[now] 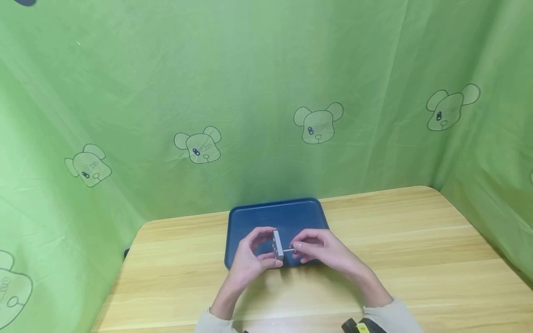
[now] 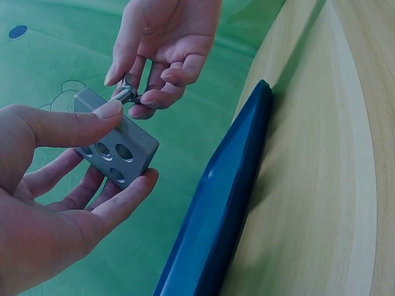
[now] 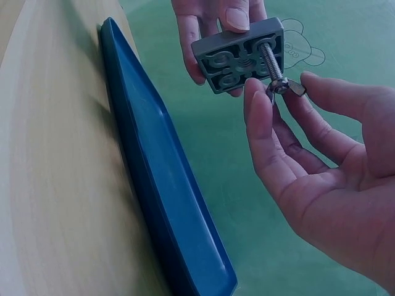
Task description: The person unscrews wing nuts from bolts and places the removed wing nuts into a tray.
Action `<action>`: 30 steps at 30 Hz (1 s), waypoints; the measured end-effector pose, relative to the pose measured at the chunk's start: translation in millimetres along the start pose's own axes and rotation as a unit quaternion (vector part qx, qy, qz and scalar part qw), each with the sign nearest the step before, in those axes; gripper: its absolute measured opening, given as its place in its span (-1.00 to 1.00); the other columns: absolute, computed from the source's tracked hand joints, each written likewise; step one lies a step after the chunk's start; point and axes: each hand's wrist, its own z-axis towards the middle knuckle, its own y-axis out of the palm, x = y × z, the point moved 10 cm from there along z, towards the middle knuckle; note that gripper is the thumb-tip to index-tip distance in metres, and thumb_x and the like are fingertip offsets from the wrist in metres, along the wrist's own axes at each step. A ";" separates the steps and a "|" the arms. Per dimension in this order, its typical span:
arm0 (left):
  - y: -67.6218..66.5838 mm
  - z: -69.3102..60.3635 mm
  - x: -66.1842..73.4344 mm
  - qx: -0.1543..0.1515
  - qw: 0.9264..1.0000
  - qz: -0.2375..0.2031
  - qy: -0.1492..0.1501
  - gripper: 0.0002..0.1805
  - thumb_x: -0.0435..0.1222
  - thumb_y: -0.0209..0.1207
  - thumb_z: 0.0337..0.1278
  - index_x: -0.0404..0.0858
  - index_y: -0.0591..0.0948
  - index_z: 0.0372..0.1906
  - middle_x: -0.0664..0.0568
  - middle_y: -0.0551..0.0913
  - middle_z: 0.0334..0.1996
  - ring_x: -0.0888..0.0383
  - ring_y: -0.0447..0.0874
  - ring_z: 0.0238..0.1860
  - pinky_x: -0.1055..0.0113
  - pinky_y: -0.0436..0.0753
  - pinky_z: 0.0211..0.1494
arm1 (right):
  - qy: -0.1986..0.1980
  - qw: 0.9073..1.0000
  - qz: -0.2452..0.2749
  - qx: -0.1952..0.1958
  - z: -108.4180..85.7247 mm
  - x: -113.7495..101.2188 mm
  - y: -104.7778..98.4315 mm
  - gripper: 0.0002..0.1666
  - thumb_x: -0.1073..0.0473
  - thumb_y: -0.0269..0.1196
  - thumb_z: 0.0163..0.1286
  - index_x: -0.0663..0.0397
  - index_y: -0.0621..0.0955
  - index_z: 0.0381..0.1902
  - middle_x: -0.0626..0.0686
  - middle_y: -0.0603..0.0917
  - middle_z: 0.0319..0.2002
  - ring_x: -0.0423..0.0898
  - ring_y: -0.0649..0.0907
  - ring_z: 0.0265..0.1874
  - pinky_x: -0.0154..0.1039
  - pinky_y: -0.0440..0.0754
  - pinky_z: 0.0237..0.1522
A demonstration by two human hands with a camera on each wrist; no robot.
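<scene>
My left hand [image 1: 250, 259] grips a grey square block [image 2: 137, 140] by its edges, thumb on one side and fingers on the other. Several round holes pass through one face of the block; its other face, seen in the right wrist view, is recessed and ribbed. A wing bolt [image 3: 271, 63] sticks out of that ribbed face, its threaded shank partly exposed. At the bolt's outer end, my right hand [image 1: 322, 247] holds the wings between thumb and fingertips. Both hands are raised above the near part of a blue tray [image 1: 258, 215].
The tray lies on a light wood-grain table [image 1: 395, 231], near its far edge. Behind and beside the table hangs a green curtain [image 1: 250, 69] printed with bear-head outlines.
</scene>
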 end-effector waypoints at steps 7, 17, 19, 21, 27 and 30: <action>-1.4 0.1 0.3 0.002 1.000 0.003 0.002 -0.19 -0.70 0.44 -0.26 -0.29 0.54 0.27 -0.16 0.59 0.21 -0.15 0.54 0.28 0.14 0.75 0.19 | 0.000 1.000 0.003 0.003 0.6 -0.3 -0.3 -0.57 0.21 0.25 0.51 0.53 0.56 0.10 0.42 0.66 0.01 0.11 0.75 -0.06 -0.09 0.82 0.00; -0.2 0.6 0.0 -0.003 1.000 -0.007 0.003 -0.18 -0.73 0.42 -0.27 -0.38 0.51 0.29 -0.18 0.59 0.22 -0.20 0.52 0.29 0.13 0.75 0.20 | -0.007 1.000 0.025 -0.001 -0.4 -1.0 -0.3 -0.51 0.26 0.33 0.43 0.55 0.52 0.15 0.49 0.61 0.08 0.15 0.72 0.04 -0.11 0.79 0.06; -0.4 0.5 0.0 -0.002 1.000 -0.009 0.002 -0.18 -0.73 0.42 -0.27 -0.34 0.53 0.28 -0.17 0.59 0.22 -0.19 0.52 0.29 0.13 0.75 0.19 | -0.008 1.000 0.024 -0.001 -0.5 -1.1 -0.3 -0.51 0.27 0.34 0.42 0.53 0.52 0.15 0.48 0.61 0.08 0.13 0.72 0.03 -0.12 0.79 0.07; -0.5 0.6 -0.1 -0.002 1.000 -0.011 0.002 -0.18 -0.73 0.42 -0.27 -0.30 0.54 0.27 -0.17 0.59 0.22 -0.20 0.52 0.30 0.13 0.75 0.19 | -0.009 1.000 0.024 -0.002 -0.4 -1.1 -0.2 -0.51 0.28 0.35 0.40 0.52 0.52 0.15 0.48 0.61 0.08 0.09 0.73 0.02 -0.13 0.79 0.08; -1.2 0.6 0.0 0.000 1.000 -0.011 0.001 -0.19 -0.73 0.42 -0.25 -0.30 0.54 0.27 -0.18 0.59 0.23 -0.19 0.52 0.30 0.12 0.74 0.20 | -0.011 0.999 0.030 -0.008 -0.5 -1.7 0.4 -0.49 0.32 0.34 0.39 0.57 0.49 0.17 0.50 0.61 0.05 0.09 0.75 -0.03 -0.15 0.79 0.07; -1.9 0.6 0.1 0.002 1.000 -0.011 0.001 -0.19 -0.73 0.42 -0.26 -0.29 0.55 0.26 -0.17 0.59 0.22 -0.18 0.52 0.30 0.11 0.74 0.20 | -0.011 0.999 0.032 -0.013 -0.6 -1.6 0.6 -0.50 0.33 0.33 0.39 0.54 0.50 0.18 0.51 0.62 0.01 0.15 0.75 -0.04 -0.13 0.79 0.06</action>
